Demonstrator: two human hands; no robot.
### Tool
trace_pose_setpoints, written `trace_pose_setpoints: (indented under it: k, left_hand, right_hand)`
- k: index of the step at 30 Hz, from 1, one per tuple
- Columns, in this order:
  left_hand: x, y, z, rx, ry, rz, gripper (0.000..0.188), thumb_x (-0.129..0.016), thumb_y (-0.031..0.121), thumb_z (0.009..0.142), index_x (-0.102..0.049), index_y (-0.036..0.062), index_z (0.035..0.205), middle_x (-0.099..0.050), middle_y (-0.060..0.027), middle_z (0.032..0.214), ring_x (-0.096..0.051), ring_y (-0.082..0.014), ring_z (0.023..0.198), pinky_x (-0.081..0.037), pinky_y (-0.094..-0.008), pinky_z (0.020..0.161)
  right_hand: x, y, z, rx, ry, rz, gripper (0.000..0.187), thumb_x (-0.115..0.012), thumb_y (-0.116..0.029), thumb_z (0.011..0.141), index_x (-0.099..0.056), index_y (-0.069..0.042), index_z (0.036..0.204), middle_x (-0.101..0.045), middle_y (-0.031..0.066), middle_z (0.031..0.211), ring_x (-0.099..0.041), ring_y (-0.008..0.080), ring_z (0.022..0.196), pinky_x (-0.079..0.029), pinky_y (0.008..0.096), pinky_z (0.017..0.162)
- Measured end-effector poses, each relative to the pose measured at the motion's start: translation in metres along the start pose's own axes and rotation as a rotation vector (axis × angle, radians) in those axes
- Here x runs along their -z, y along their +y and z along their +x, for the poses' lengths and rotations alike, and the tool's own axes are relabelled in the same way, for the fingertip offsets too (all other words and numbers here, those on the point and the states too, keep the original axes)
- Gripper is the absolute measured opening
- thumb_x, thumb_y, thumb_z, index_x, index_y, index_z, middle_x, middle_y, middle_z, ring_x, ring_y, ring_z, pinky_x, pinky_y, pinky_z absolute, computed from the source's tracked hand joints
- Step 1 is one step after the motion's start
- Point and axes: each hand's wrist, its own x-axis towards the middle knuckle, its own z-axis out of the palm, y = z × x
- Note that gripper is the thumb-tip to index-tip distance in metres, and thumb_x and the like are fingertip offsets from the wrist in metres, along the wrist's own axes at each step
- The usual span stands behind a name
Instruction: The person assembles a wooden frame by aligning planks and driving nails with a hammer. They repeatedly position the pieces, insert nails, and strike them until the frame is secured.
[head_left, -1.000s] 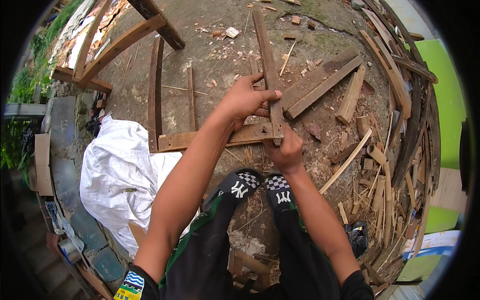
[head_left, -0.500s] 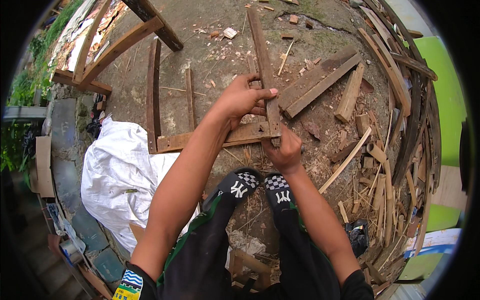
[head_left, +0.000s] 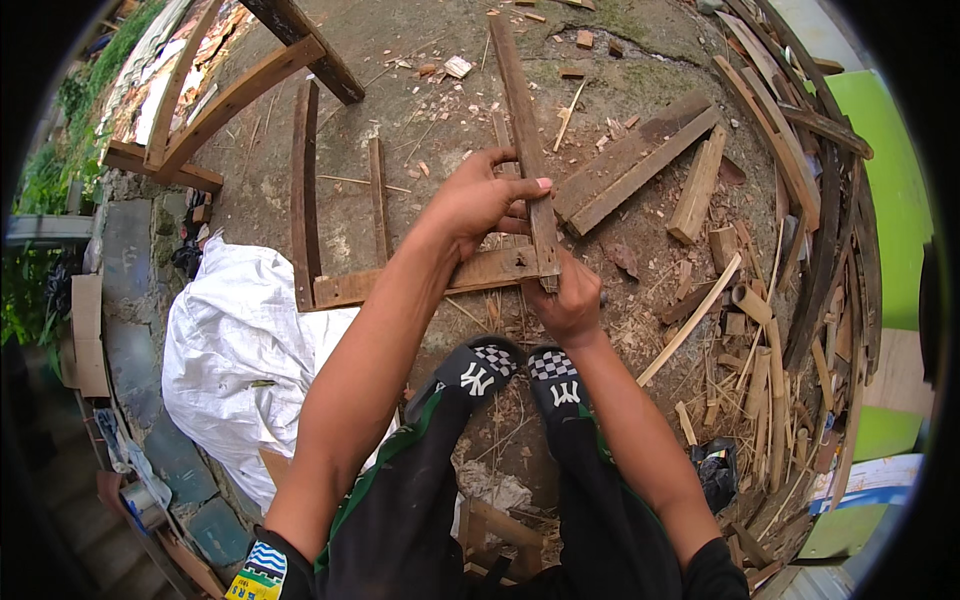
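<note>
At far left, three things stand clear: one row of grey blocks, one piece of cardboard propped beside it, and one wooden structure, far, with four bars in view; one crumpled white sheet lies nearer; just right of it is one wooden frame, in front of the person, showing five members: two thicker dark bars, two thinner slats and one near crosspiece; the left hand is clamped on the frame's right bar, thumb over it and fingers behind; near, below the frame, are two dark slippers with checked bands; the right hand is curled at the frame's near right corner, touching it, though I cannot tell what its fingers close on; farther right lie one broad timber and one shorter block beside it; then one hollow tube, one black bag, near, and a heap of long strips too tangled to count; green panels edge the right.

The ground is rough and brown-grey, strewn with chips and splinters, cracked and mossy at far right; the place is an open yard, with green plants at far left.
</note>
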Motion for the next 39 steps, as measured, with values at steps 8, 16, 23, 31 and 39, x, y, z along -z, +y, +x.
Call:
trace_pose_setpoints:
  k: [8,16,23,31,39]
  left_hand:
    - [0.0006,0.0009,0.0017,0.002,0.000,-0.006,0.079,-0.075,0.008,0.093,-0.027,-0.0134,0.152,-0.072,-0.0246,0.110,-0.077,-0.0338,0.089,-0.066,-0.0401,0.075]
    - [0.0033,0.0002,0.0037,0.007,-0.032,0.001,0.076,-0.074,0.009,0.095,-0.028,-0.0130,0.151,-0.072,-0.0249,0.111,-0.077,-0.0334,0.089,-0.066,-0.0395,0.075]
    - [0.0021,-0.0043,0.0046,0.013,-0.001,0.034,0.075,-0.073,0.009,0.096,-0.028,-0.0103,0.153,-0.071,-0.0245,0.112,-0.077,-0.0333,0.092,-0.066,-0.0405,0.078]
    - [0.0019,-0.0024,-0.0019,0.086,-0.085,-0.154,0.067,-0.074,0.011,0.096,-0.034,-0.0011,0.148,-0.070,-0.0203,0.114,-0.076,-0.0318,0.097,-0.063,-0.0437,0.086]
    - [0.0035,-0.0063,0.0042,0.118,-0.124,-0.139,0.066,-0.075,0.012,0.096,-0.037,-0.0008,0.148,-0.067,-0.0152,0.115,-0.075,-0.0312,0.101,-0.063,-0.0430,0.088]
  right_hand:
    - [0.0002,-0.0033,0.0019,-0.010,-0.003,-0.004,0.047,-0.080,-0.023,0.087,-0.062,0.008,0.118,-0.072,0.0235,0.095,-0.072,0.0413,0.077,-0.058,0.0454,0.067]
    - [-0.0007,-0.0015,0.0012,-0.006,0.003,0.005,0.047,-0.081,-0.023,0.087,-0.063,0.008,0.117,-0.072,0.0233,0.095,-0.072,0.0408,0.077,-0.058,0.0454,0.067]
    - [-0.0005,0.0002,-0.0018,-0.007,0.003,0.003,0.050,-0.083,-0.027,0.085,-0.064,0.006,0.117,-0.072,0.0219,0.095,-0.072,0.0408,0.077,-0.058,0.0454,0.068]
    - [0.0057,-0.0012,-0.0012,-0.042,-0.037,0.020,0.050,-0.083,-0.029,0.086,-0.064,0.005,0.117,-0.072,0.0223,0.095,-0.072,0.0408,0.079,-0.058,0.0458,0.069]
    - [0.0049,-0.0020,-0.0038,-0.049,-0.051,0.024,0.050,-0.082,-0.032,0.088,-0.064,0.006,0.115,-0.072,0.0226,0.097,-0.073,0.0417,0.081,-0.059,0.0457,0.070]
